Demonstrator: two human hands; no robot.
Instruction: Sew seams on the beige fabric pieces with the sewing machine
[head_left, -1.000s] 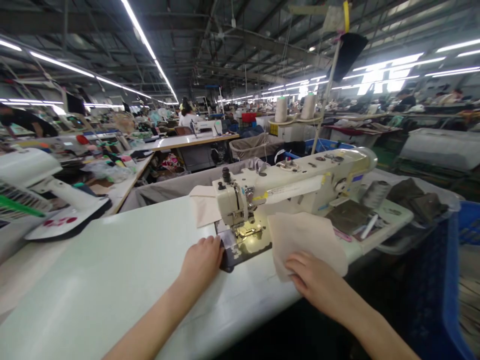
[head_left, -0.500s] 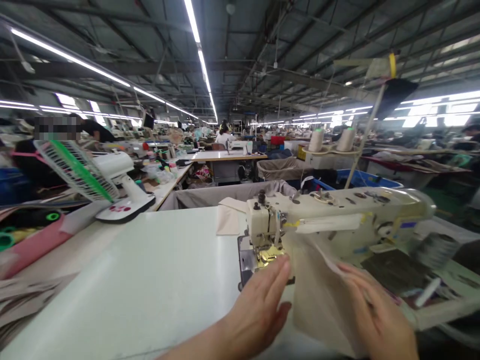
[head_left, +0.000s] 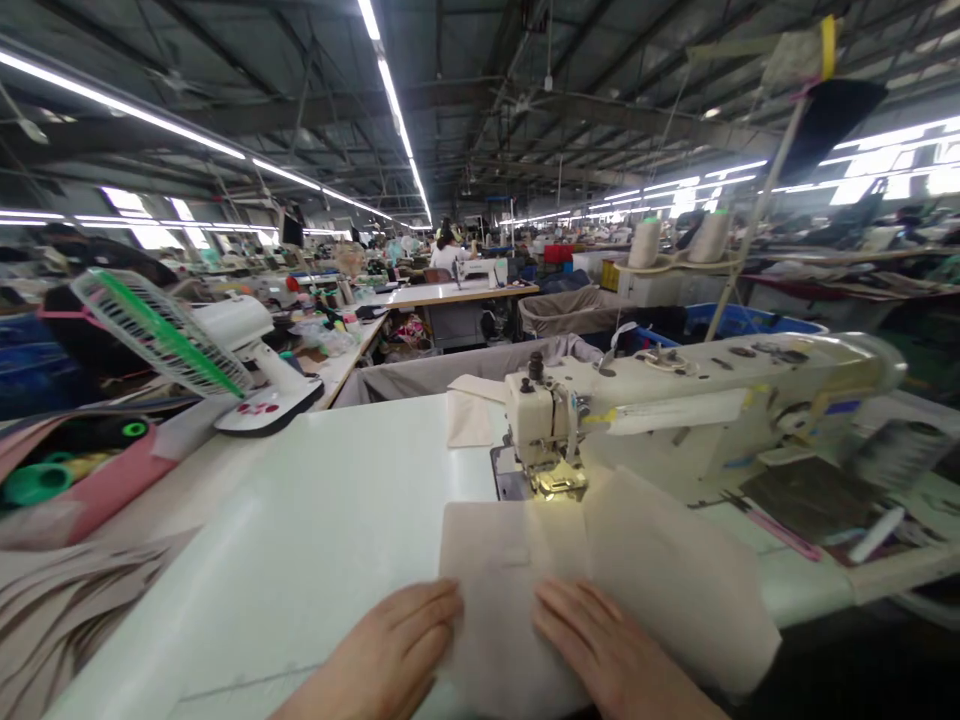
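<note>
A beige fabric piece [head_left: 491, 560] lies flat on the sewing table [head_left: 330, 520], in front of the sewing machine [head_left: 705, 410]. My left hand [head_left: 401, 635] rests at its left edge, fingers stretched out and touching it. Flat on the same cloth, toward its right side, lies my right hand [head_left: 600, 635], fingers extended. Another wide spread of beige cloth [head_left: 675, 570] reaches right, below the machine arm; whether it joins the first piece I cannot tell. The lit presser foot [head_left: 559, 480] sits just beyond the fabric's far edge. A small folded beige piece [head_left: 469, 415] lies left of the machine head.
A white fan with a green strip [head_left: 161, 325] stands at the left. Stacked fabric strips [head_left: 82, 600] lie at the lower left. Pink-handled snips [head_left: 784, 530] and a dark cloth [head_left: 810, 500] are on the right. A cloth-lined bin [head_left: 465, 365] borders the table's far side.
The fabric, previously lifted at the right by my right hand, now lies flat before the machine. Both hands have come down onto it, the left one back from the presser foot.
</note>
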